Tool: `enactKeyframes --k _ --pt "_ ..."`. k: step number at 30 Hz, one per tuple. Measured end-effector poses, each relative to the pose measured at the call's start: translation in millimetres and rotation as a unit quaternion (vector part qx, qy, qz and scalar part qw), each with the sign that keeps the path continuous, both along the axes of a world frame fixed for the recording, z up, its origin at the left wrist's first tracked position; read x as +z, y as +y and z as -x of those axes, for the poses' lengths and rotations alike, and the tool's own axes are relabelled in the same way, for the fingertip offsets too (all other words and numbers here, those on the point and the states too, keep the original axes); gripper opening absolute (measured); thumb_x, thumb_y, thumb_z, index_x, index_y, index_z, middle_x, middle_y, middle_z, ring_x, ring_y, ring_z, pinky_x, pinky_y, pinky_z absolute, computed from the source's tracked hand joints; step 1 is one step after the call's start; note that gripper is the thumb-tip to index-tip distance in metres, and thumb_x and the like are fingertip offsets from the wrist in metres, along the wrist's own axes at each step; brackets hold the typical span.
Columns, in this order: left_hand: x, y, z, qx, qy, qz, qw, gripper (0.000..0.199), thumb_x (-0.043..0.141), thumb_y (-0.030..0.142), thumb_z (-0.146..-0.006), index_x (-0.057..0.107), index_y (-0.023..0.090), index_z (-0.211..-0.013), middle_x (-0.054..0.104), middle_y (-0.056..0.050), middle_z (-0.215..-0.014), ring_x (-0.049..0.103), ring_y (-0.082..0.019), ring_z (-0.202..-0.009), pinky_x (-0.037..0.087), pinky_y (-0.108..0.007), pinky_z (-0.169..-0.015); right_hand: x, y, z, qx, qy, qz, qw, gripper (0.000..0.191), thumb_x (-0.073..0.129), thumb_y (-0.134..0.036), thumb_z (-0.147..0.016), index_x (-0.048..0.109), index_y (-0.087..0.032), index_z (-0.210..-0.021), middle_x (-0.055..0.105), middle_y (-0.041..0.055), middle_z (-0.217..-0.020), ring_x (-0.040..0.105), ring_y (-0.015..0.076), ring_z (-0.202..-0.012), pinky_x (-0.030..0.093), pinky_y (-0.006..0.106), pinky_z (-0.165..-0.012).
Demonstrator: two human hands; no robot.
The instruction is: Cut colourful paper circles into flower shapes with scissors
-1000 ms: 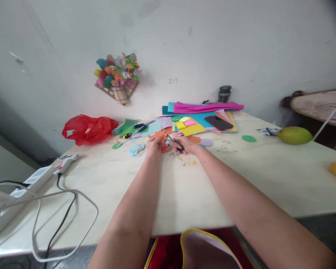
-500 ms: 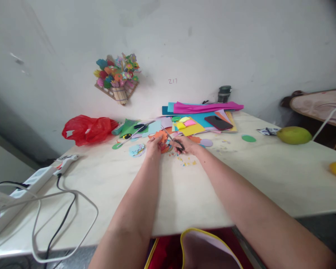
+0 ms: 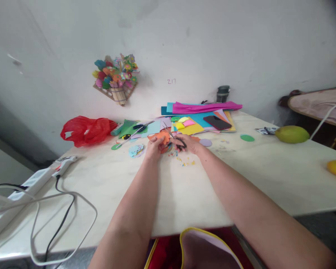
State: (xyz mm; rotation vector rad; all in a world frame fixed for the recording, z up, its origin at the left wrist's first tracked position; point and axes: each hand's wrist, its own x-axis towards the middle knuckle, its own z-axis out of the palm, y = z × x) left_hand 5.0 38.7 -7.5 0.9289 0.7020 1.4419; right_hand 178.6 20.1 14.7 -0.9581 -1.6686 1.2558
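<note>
Pinched in my left hand (image 3: 155, 147) is an orange paper piece (image 3: 164, 136) with a scalloped edge. My right hand (image 3: 189, 144) is wrapped round the black handles of a pair of scissors (image 3: 180, 142). The scissor blades point up and left, parted, beside the orange paper's right edge. Small paper scraps (image 3: 187, 162) lie on the table below my hands. Left of my left hand is a stack of pale blue cut paper pieces (image 3: 136, 150). A lilac paper circle (image 3: 205, 142) lies just right of my right hand.
Coloured paper sheets (image 3: 193, 129) and a phone (image 3: 217, 122) lie behind my hands. A second pair of scissors (image 3: 140, 127) and a red plastic bag (image 3: 86, 130) are at the back left. Cables and a power strip (image 3: 36, 181) occupy the left edge; a mango (image 3: 292, 134) sits right.
The scissor blades have opened wider beside the orange paper, which is turned slightly in my left hand. The whole view has shifted a little.
</note>
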Motion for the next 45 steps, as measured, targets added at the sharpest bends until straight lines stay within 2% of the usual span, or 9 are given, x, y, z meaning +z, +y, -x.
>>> enactKeyframes --k 6,12,21,28,34,40,43,45 --pt "-2.5 2 1 -0.033 0.033 -0.005 0.999 0.031 0.090 0.025 -0.061 0.067 0.016 -0.080 0.074 -0.002 -0.080 0.070 -0.014 -0.068 0.061 -0.030 -0.073 -1.9 3 -3 0.006 0.007 -0.014 1.000 0.032 0.074 -0.040 -0.083 0.057 -0.016 -0.071 0.062 -0.0016 -0.054 0.054 0.0084 -0.039 0.029 0.017 -0.031" --pt "-4.0 3 3 -0.034 0.034 0.001 0.999 0.033 0.091 0.026 -0.062 0.068 0.016 -0.084 0.075 -0.003 -0.084 0.072 -0.015 -0.072 0.061 -0.030 -0.075 -1.8 3 -5 0.025 -0.001 -0.001 1.000 0.033 0.075 -0.041 -0.082 0.058 -0.016 -0.069 0.063 -0.0005 -0.055 0.054 0.0085 -0.039 0.031 0.017 -0.031" --pt "-1.9 0 3 -0.017 0.020 0.002 1.000 0.034 0.092 0.027 -0.061 0.067 0.015 -0.080 0.073 -0.002 -0.080 0.070 -0.013 -0.069 0.061 -0.029 -0.076 -2.5 3 -4 0.035 -0.017 0.012 0.999 0.035 0.076 -0.041 -0.080 0.057 -0.016 -0.065 0.062 -0.0003 -0.051 0.052 0.0079 -0.036 0.031 0.017 -0.030" --pt "0.9 -1 1 -0.007 0.008 0.011 1.000 0.033 0.091 0.024 -0.061 0.066 0.014 -0.078 0.071 -0.001 -0.078 0.070 -0.013 -0.067 0.061 -0.029 -0.074 -0.8 2 -4 0.033 -0.010 0.012 0.999 0.035 0.077 -0.043 -0.078 0.057 -0.017 -0.066 0.062 -0.0005 -0.051 0.053 0.0086 -0.038 0.032 0.017 -0.031" --pt "4.1 -3 1 -0.006 0.019 0.025 0.999 0.030 0.090 0.023 -0.061 0.064 0.015 -0.074 0.069 -0.001 -0.070 0.068 -0.013 -0.060 0.059 -0.026 -0.064 3.3 -1 -5 0.017 0.008 0.008 1.000 0.035 0.077 -0.043 -0.077 0.056 -0.017 -0.068 0.062 -0.0004 -0.052 0.053 0.0091 -0.037 0.029 0.018 -0.032" --pt "5.7 -6 0 -0.018 0.047 0.012 0.999 0.032 0.089 0.026 -0.062 0.060 0.015 -0.069 0.063 0.001 -0.058 0.057 -0.008 -0.046 0.051 -0.021 -0.052 -0.3 3 -8 -0.001 0.057 -0.003 0.998 0.040 0.078 -0.050 -0.073 0.058 -0.016 -0.068 0.062 -0.0001 -0.054 0.052 0.0081 -0.039 0.029 0.019 -0.034" --pt "5.6 -7 1 -0.028 0.085 -0.020 0.996 0.044 0.090 0.037 -0.061 0.050 0.018 -0.060 0.051 0.005 -0.043 0.044 -0.007 -0.035 0.040 -0.020 -0.041 -2.5 6 -8 -0.031 0.076 -0.003 0.997 0.040 0.078 -0.051 -0.073 0.059 -0.016 -0.070 0.062 -0.0002 -0.054 0.052 0.0084 -0.039 0.027 0.019 -0.034" --pt "5.5 -8 1 -0.028 0.120 -0.034 0.992 0.051 0.090 0.045 -0.059 0.045 0.020 -0.057 0.044 0.007 -0.036 0.040 -0.007 -0.031 0.033 -0.020 -0.037 -3.4 7 -8 -0.050 0.090 -0.002 0.995 0.040 0.077 -0.051 -0.073 0.059 -0.016 -0.072 0.062 -0.0002 -0.054 0.053 0.0088 -0.040 0.027 0.019 -0.034"
